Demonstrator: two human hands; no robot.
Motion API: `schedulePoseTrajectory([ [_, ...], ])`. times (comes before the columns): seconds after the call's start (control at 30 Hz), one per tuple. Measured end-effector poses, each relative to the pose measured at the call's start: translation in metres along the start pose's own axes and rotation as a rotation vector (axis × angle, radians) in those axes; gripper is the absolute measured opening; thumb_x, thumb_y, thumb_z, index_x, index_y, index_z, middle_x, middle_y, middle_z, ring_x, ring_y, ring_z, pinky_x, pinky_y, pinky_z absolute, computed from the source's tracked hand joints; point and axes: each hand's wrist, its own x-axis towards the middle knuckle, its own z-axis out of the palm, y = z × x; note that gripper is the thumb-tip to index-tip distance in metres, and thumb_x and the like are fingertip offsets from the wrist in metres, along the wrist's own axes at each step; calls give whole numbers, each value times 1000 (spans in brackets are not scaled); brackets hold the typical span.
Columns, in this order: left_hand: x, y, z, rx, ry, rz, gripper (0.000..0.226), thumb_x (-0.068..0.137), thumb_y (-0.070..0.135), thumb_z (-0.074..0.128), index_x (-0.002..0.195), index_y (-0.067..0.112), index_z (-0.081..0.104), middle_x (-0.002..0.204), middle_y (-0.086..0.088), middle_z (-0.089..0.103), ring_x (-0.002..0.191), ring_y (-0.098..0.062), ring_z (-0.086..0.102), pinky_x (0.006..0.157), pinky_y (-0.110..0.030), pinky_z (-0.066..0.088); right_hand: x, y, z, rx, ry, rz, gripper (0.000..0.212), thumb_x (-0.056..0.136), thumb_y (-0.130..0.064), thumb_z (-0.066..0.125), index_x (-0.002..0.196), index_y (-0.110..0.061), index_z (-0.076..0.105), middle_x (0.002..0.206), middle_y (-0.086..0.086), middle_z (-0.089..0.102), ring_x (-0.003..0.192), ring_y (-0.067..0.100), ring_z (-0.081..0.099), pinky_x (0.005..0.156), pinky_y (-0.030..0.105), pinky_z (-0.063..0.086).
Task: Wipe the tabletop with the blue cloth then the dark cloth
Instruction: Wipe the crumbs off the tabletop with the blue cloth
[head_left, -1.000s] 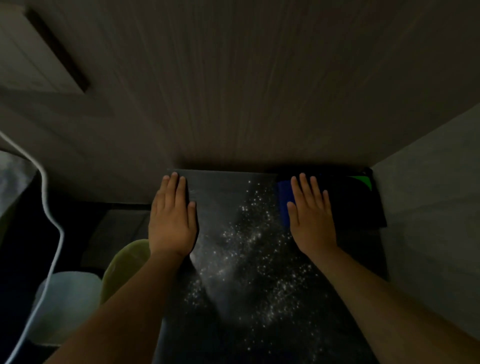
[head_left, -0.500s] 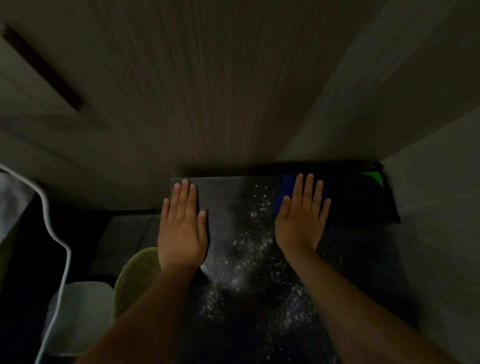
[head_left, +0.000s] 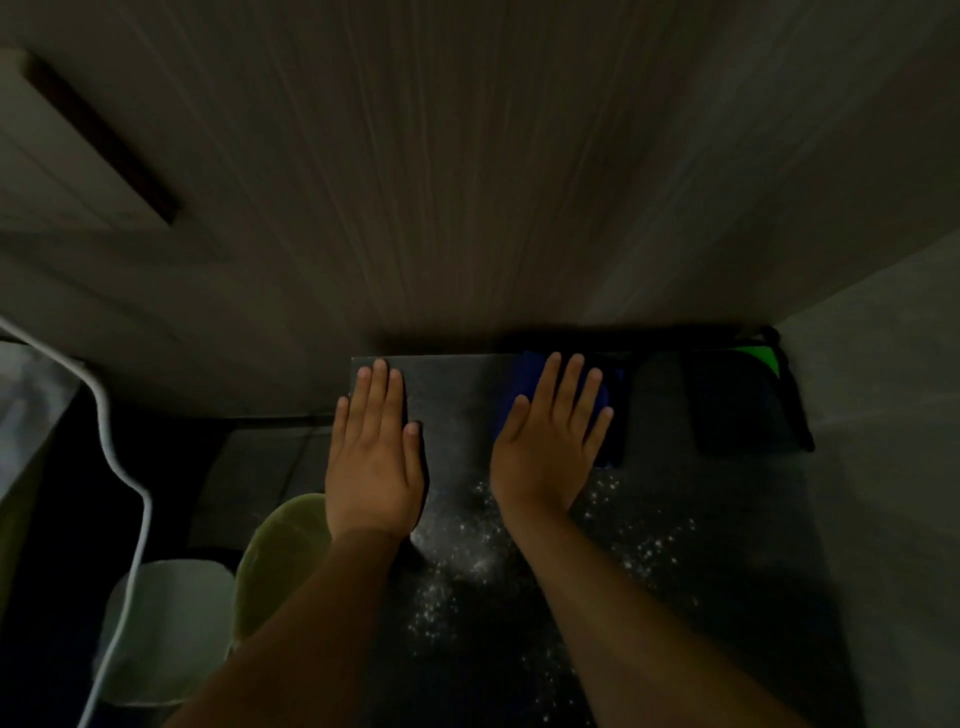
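Note:
A dark tabletop (head_left: 691, 499) dusted with white powder runs away from me to a wood-grain wall. My right hand (head_left: 550, 441) lies flat, fingers spread, on the blue cloth (head_left: 610, 452) near the table's far edge; only the cloth's edges show around the hand. My left hand (head_left: 374, 457) rests flat on the table's far left corner, holding nothing. The dark cloth (head_left: 743, 410), with a green patch at its far corner, lies folded at the far right against the wall.
White powder (head_left: 467, 566) is scattered between and in front of my hands. Below the table's left edge stand a pale green stool (head_left: 280, 561) and a white bin (head_left: 166, 629). A white cable (head_left: 130, 483) hangs at left. A grey wall (head_left: 883, 467) borders the table's right side.
My right hand slid the blue cloth leftward along the far edge, away from the dark cloth, leaving less powder in the far middle. The view shifted slightly. My left hand stayed at the corner.

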Motion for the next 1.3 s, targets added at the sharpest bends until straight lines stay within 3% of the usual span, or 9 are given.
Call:
schedulePoseTrajectory([
  [0.1, 0, 0, 0, -2, 1, 0, 55, 99, 32, 21, 149, 9, 26, 158, -6, 20, 147, -15, 10, 120, -37, 7, -6, 2, 0, -17, -22, -102, 59, 97, -39, 9, 151, -18, 9, 159, 4, 3, 147, 23, -1, 117, 45, -3],
  [0.27, 1, 2, 0, 15, -12, -5, 57, 98, 34, 17, 150, 10, 23, 158, -5, 16, 147, -14, 6, 120, -33, 3, -28, -12, 6, -57, -45, -316, 56, 96, -39, 20, 148, -18, 22, 156, 5, 20, 145, 23, 15, 114, 46, 11],
  [0.43, 1, 0, -1, 14, -17, -1, 58, 98, 35, 15, 150, 11, 23, 159, -4, 15, 147, -12, 4, 119, -31, -1, -36, -11, 6, -88, -79, -428, 57, 95, -40, 21, 149, -20, 18, 157, 4, 16, 146, 23, 12, 115, 46, 8],
  [0.57, 1, -3, 1, -16, 4, 12, 57, 98, 33, 18, 148, 8, 27, 157, -7, 20, 147, -15, 8, 120, -34, 5, -62, -10, 2, -69, -126, -549, 56, 96, -39, 24, 149, -21, 21, 158, 2, 17, 146, 22, 13, 115, 46, 12],
  [1.07, 1, -2, -1, 4, -20, 5, 61, 97, 40, 20, 150, 12, 21, 159, -5, 16, 147, -13, 5, 120, -39, 8, -61, 27, -12, -50, -216, -694, 52, 101, -38, 24, 151, -25, 21, 159, -3, 17, 147, 16, 8, 115, 44, 16],
  [1.3, 0, -1, -3, 27, -16, 5, 64, 96, 44, 24, 150, 11, 21, 159, -5, 15, 147, -13, 4, 120, -39, 6, -47, 65, -19, -116, -213, -579, 52, 101, -40, 17, 151, -25, 17, 159, -2, 12, 147, 17, 5, 115, 44, 13],
])
